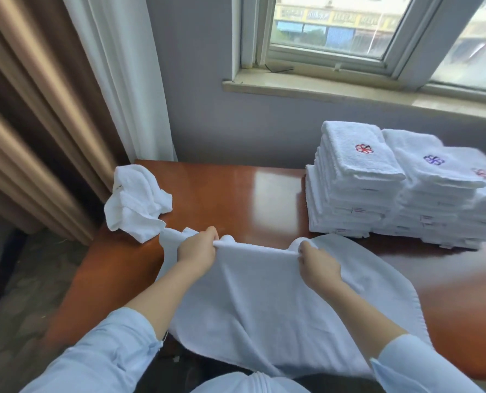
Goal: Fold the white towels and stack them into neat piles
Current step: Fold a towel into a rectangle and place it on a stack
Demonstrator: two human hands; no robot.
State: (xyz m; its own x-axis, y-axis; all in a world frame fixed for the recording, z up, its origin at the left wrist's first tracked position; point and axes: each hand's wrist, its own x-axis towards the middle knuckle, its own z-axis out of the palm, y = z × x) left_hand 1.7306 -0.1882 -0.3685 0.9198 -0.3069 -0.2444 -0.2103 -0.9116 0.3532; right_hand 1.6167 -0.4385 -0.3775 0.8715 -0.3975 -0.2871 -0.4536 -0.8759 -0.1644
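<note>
Nearest us, pale blue sleeves (pixel 108 350). A white towel (pixel 264 302) lies spread on the brown bench (pixel 236 188), its near end hanging over the front edge. The left hand (pixel 197 248) and the right hand (pixel 318 265) each pinch the towel's far edge, both grips closed on the cloth, and the edge is taut between them. Further left, a crumpled towel (pixel 136 202) sits at the bench's left edge. Far right, piles of folded towels (pixel 355 188) stand side by side, touching. Behind them we see a curtain (pixel 51 109) and a window (pixel 335 29).
</note>
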